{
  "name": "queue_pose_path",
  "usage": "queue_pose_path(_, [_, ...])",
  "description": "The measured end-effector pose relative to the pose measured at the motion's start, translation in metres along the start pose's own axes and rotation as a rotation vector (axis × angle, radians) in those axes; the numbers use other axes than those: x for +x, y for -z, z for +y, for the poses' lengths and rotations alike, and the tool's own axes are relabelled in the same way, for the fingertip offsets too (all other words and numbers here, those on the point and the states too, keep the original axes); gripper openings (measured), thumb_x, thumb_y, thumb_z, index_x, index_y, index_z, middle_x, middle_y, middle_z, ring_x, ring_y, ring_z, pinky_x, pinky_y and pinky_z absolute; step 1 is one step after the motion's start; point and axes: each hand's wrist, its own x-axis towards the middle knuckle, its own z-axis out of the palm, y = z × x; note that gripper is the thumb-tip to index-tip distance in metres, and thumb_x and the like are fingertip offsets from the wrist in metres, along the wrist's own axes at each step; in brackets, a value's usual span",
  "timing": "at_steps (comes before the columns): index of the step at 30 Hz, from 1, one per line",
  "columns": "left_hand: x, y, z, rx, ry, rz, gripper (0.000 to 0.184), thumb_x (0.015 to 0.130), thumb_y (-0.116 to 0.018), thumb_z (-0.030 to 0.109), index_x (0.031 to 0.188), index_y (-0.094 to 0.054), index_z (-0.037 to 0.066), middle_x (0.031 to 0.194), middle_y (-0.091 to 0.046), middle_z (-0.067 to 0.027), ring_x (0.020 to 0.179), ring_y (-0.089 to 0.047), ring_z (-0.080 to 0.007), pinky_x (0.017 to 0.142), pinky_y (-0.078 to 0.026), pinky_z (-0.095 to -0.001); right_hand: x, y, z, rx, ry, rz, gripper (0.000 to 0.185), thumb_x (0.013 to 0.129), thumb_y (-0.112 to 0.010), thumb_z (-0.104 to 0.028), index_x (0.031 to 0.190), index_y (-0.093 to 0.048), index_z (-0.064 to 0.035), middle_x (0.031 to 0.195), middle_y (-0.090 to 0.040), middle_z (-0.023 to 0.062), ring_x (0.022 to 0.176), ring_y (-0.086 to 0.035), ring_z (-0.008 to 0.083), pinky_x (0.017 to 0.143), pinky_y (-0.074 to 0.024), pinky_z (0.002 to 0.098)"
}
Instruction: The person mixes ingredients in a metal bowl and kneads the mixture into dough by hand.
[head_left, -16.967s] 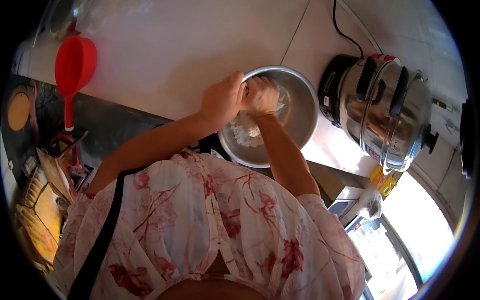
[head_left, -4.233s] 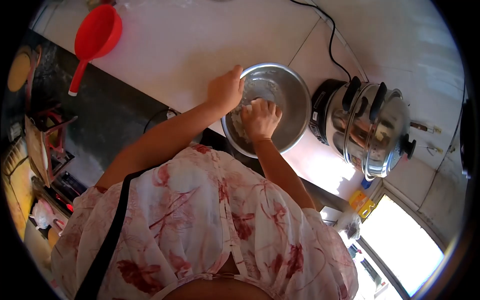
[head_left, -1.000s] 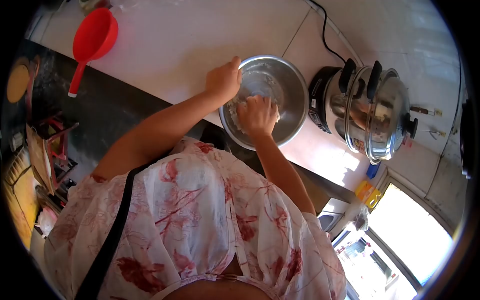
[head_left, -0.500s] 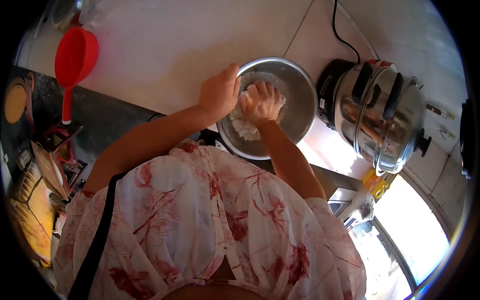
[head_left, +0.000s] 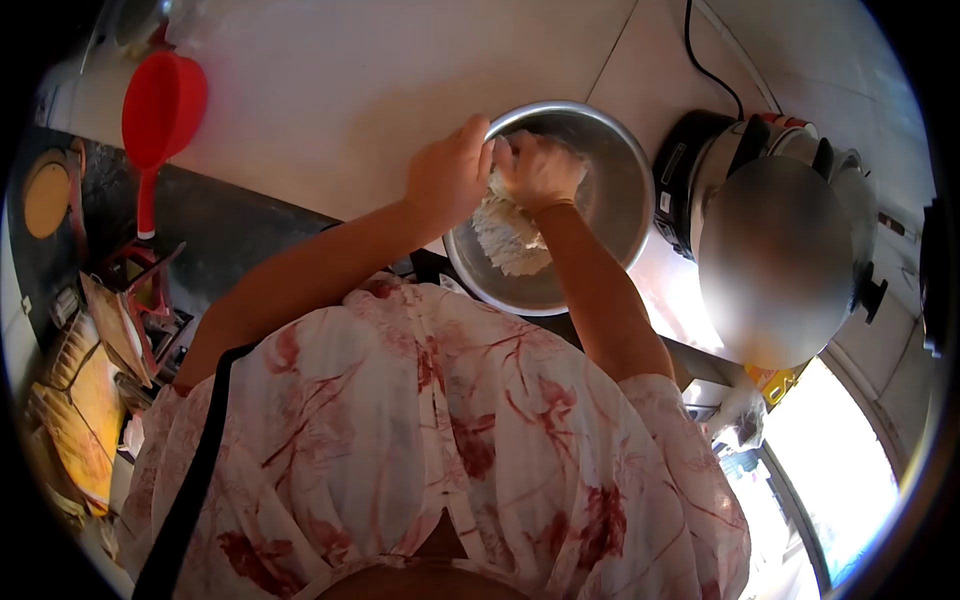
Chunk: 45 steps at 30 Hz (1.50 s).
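A steel bowl stands on the pale counter in front of me. Its left rim is gripped by my left hand, with the thumb up at the edge. Inside the bowl, my right hand has its fingers curled at the upper side of a whitish, rough dough. The fingertips are partly smeared by motion. Most of the dough shows below and to the left of the right hand.
On the counter, a red ladle lies at the left, its handle over the edge. To the right stands a steel pot, partly blurred, with a black cord behind it. A yellow package is beyond.
My right hand has moved from the middle of the dough to the bowl's far side, uncovering more dough. My left hand stays on the rim. The view has shifted slightly.
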Motion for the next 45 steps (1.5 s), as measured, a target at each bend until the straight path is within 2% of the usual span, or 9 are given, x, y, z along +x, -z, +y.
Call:
queue_pose_path(8, [0.004, -0.003, 0.002, 0.143, -0.01, 0.063, 0.013, 0.089, -0.052, 0.018, 0.095, -0.049, 0.007, 0.072, -0.061, -0.0171, 0.066, -0.059, -0.0404, 0.057, -0.044, -0.0499, 0.002, 0.01, -0.001, -0.031, -0.032, 0.042, 0.032, 0.085, -0.052, -0.037, 0.07, -0.061, -0.0105, 0.066, -0.064, 0.014, 0.062, -0.063, 0.0341, 0.057, -0.0493, 0.045])
queue_pose_path(11, [0.003, -0.005, -0.001, 0.146, 0.01, 0.039, 0.014, 0.089, -0.053, 0.019, 0.096, -0.049, 0.008, 0.073, -0.062, -0.0164, 0.067, -0.06, -0.0396, 0.058, -0.045, -0.0497, -0.013, 0.026, 0.001, 0.102, -0.026, 0.04, 0.032, 0.088, -0.049, -0.035, 0.074, -0.062, -0.0093, 0.067, -0.064, 0.0141, 0.062, -0.063, 0.0348, 0.058, -0.0494, 0.0464])
queue_pose_path(15, [0.004, -0.005, -0.002, 0.143, 0.009, 0.042, 0.015, 0.089, -0.053, 0.02, 0.096, -0.048, 0.008, 0.073, -0.062, -0.016, 0.068, -0.06, -0.0392, 0.058, -0.045, -0.0486, -0.056, 0.059, -0.023, 0.046, -0.174, -0.13, 0.028, 0.086, -0.053, -0.034, 0.078, -0.063, -0.0079, 0.082, -0.065, 0.0148, 0.082, -0.063, 0.0333, 0.074, -0.0479, 0.0494])
queue_pose_path(17, [0.004, -0.004, 0.001, 0.157, 0.008, 0.043, 0.015, 0.088, -0.054, 0.019, 0.096, -0.048, 0.007, 0.072, -0.063, -0.0156, 0.067, -0.061, -0.0381, 0.058, -0.046, -0.0483, -0.078, 0.035, -0.018, -0.096, 0.03, 0.085, 0.024, 0.082, -0.058, -0.033, 0.076, -0.062, -0.0102, 0.088, -0.062, 0.0099, 0.089, -0.059, 0.0298, 0.079, -0.0456, 0.0461])
queue_pose_path(18, [0.002, -0.004, 0.001, 0.177, 0.009, 0.04, 0.016, 0.088, -0.054, 0.018, 0.095, -0.048, 0.006, 0.071, -0.063, -0.0152, 0.066, -0.061, -0.037, 0.057, -0.047, -0.048, -0.084, 0.03, -0.021, -0.12, 0.034, 0.129, 0.02, 0.076, -0.063, -0.033, 0.076, -0.061, -0.0127, 0.087, -0.059, 0.0046, 0.088, -0.056, 0.026, 0.077, -0.0444, 0.0422])
queue_pose_path(22, [0.004, -0.003, 0.001, 0.143, 0.021, 0.048, 0.014, 0.088, -0.053, 0.018, 0.094, -0.047, 0.007, 0.072, -0.062, -0.0164, 0.068, -0.059, -0.0401, 0.058, -0.045, -0.0487, -0.085, 0.013, -0.021, -0.113, 0.125, 0.254, 0.023, 0.068, -0.064, -0.031, 0.079, -0.058, -0.0125, 0.085, -0.058, 0.0042, 0.082, -0.056, 0.0253, 0.072, -0.0446, 0.0424])
queue_pose_path(30, [0.003, -0.006, -0.005, 0.039, -0.035, 0.003, 0.014, 0.087, -0.053, 0.015, 0.095, -0.047, 0.006, 0.074, -0.061, -0.0167, 0.063, -0.059, -0.0389, 0.054, -0.045, -0.0488, -0.031, 0.001, 0.003, -0.056, 0.156, 0.289, 0.018, 0.07, -0.062, -0.026, 0.07, -0.055, -0.0091, 0.081, -0.055, 0.0081, 0.077, -0.056, 0.028, 0.058, -0.0486, 0.0431])
queue_pose_path(37, [0.005, -0.002, -0.002, -0.009, 0.008, -0.036, 0.012, 0.088, -0.054, 0.013, 0.093, -0.046, 0.005, 0.071, -0.058, -0.0188, 0.064, -0.057, -0.042, 0.054, -0.042, -0.0483, -0.016, -0.001, 0.012, 0.007, 0.15, 0.254, 0.018, 0.072, -0.061, -0.025, 0.068, -0.054, -0.009, 0.077, -0.055, 0.0081, 0.072, -0.057, 0.0296, 0.057, -0.0481, 0.044])
queue_pose_path(45, [0.002, -0.001, -0.002, 0.06, -0.046, -0.022, 0.013, 0.088, -0.052, 0.015, 0.094, -0.045, 0.005, 0.073, -0.06, -0.0173, 0.06, -0.058, -0.0388, 0.051, -0.044, -0.0481, 0.001, -0.003, 0.013, -0.009, -0.039, 0.115, 0.025, 0.082, -0.053, -0.032, 0.068, -0.056, -0.0113, 0.07, -0.063, 0.0102, 0.063, -0.062, 0.0333, 0.056, -0.0487, 0.0475])
